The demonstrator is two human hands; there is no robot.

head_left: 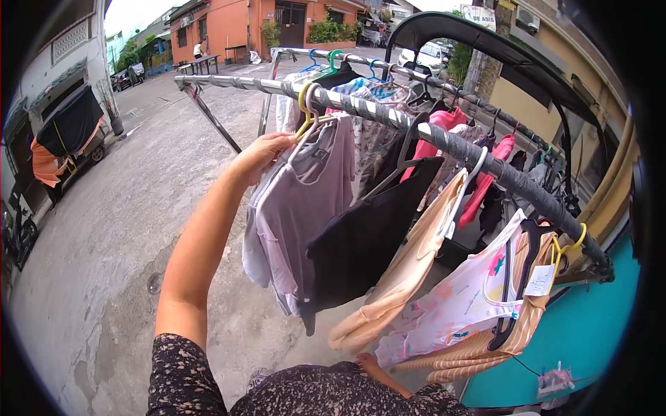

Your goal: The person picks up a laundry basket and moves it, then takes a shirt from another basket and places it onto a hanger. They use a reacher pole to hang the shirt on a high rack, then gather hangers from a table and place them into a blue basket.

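My left hand [270,154] reaches up to the front rail, its fingers closed at the shoulder of a yellow hanger [302,118]. Right beside that hanger, a pale hanger [312,97] hooks over the same rail. A light mauve shirt [316,187] hangs there, with a paler garment [255,253] partly hidden behind it. Low in front of my body is my right hand [372,365], near the bottoms of a peach garment [399,277] and a white floral sleeveless top [458,298]. Its fingers are mostly hidden. A black garment [368,243] hangs between the mauve shirt and the peach one.
The taped metal rail [444,142] slopes down to the right. Behind it, a second rail [444,82] carries more clothes, including a pink garment [489,177]. A striped orange garment [517,343] hangs at the right end, above a teal surface [576,333]. Concrete ground [104,243] lies left.
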